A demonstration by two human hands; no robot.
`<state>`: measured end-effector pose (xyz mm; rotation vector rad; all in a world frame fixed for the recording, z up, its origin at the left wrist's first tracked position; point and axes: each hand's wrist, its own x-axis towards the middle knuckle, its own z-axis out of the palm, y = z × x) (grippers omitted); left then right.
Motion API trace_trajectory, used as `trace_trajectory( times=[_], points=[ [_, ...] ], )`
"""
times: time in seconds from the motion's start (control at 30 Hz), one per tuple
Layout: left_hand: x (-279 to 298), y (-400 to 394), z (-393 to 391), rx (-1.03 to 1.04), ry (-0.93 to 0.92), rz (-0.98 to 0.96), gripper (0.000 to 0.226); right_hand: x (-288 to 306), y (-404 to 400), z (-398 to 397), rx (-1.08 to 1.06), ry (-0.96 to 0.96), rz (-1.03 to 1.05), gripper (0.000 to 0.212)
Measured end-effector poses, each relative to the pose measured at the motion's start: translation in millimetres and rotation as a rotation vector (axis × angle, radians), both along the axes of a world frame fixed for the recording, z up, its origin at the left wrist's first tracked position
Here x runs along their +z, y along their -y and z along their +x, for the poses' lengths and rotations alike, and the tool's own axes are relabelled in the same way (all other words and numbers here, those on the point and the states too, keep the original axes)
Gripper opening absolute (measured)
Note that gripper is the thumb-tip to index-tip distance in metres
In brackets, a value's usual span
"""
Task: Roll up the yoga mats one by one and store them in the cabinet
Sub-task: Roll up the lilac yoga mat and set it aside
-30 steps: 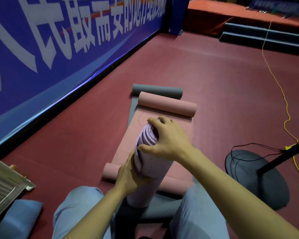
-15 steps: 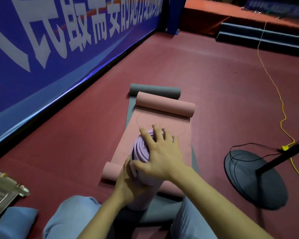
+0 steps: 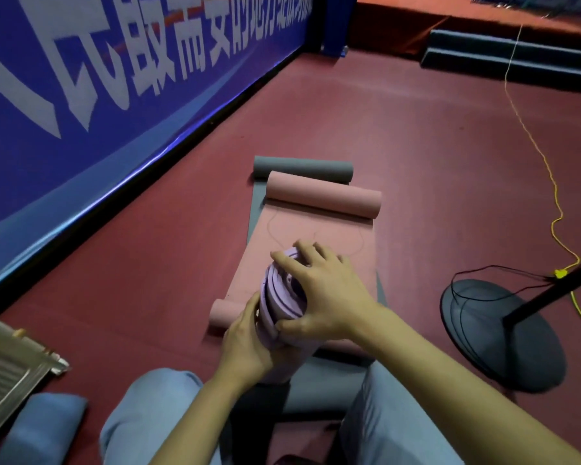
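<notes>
Purple mat [image 3: 284, 297]: rolled, stood on end near the person's knees, coils a bit uneven at the top
Right hand [image 3: 322, 293]: fingers spread over the roll's top end, thumb hooked on its near side
Left hand [image 3: 245, 344]: wrapped round the roll's left side
Pink mat [image 3: 312, 250]: flat, ends curled, unrolled
Grey mat [image 3: 302, 167]: beneath it, also waiting
Cabinet: out of sight; nothing stored yet, I'd say

You have a single view, from the camera on your head. It looks forward and steeply down, close over your knees [image 3: 155, 407] and both forearms, with the red floor [image 3: 399, 156] stretching ahead. Its wide lens takes in the blue banner wall [image 3: 114, 78] on your left and the dark steps [image 3: 507, 62] far ahead.
</notes>
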<state>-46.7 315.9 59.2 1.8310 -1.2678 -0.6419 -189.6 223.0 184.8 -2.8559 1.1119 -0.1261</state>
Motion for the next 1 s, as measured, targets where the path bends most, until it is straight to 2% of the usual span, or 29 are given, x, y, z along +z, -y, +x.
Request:
trace_trajectory(
  times=[0.13, 0.23, 0.37, 0.43, 0.47, 0.57, 0.67, 0.8, 0.87, 0.97, 1.0],
  points=[
    [-8, 2, 15, -0.008, -0.095, 0.058, 0.102, -22, -3, 11, -0.023, -0.045, -0.022, 0.115],
    [-1, -2, 26, -0.034, -0.081, 0.073, 0.093, -28, -5, 20, -0.012, -0.092, -0.038, 0.121],
    [12, 0, 45, -0.056, -0.051, 0.134, 0.050, -20, 9, 29, -0.045, -0.151, 0.013, 0.121],
    [18, 4, 52, 0.029, 0.063, 0.083, 0.014, -11, 18, 34, -0.077, -0.135, 0.033, 0.115],
    [20, 4, 54, 0.031, 0.130, 0.070, 0.008, -8, 20, 38, -0.086, -0.125, 0.028, 0.112],
    [27, 5, 36, -0.010, 0.244, 0.134, 0.019, -9, 14, 51, -0.101, -0.115, 0.010, 0.109],
    [24, 1, 13, 0.107, 0.200, 0.167, 0.034, -17, 6, 63, -0.111, -0.125, -0.038, 0.111],
    [18, -9, 1, 0.200, 0.012, 0.166, 0.048, -21, -3, 82, -0.155, -0.131, 0.049, 0.115],
    [17, -17, 10, 0.196, -0.082, 0.140, 0.045, -19, -12, 98, -0.185, -0.125, 0.055, 0.114],
    [15, -35, 57, 0.138, -0.273, 0.103, 0.036, -19, -25, 125, -0.176, -0.090, 0.006, 0.096],
    [16, -46, 76, 0.170, -0.388, 0.049, 0.031, -20, -29, 135, -0.156, -0.096, -0.004, 0.094]
  ],
)
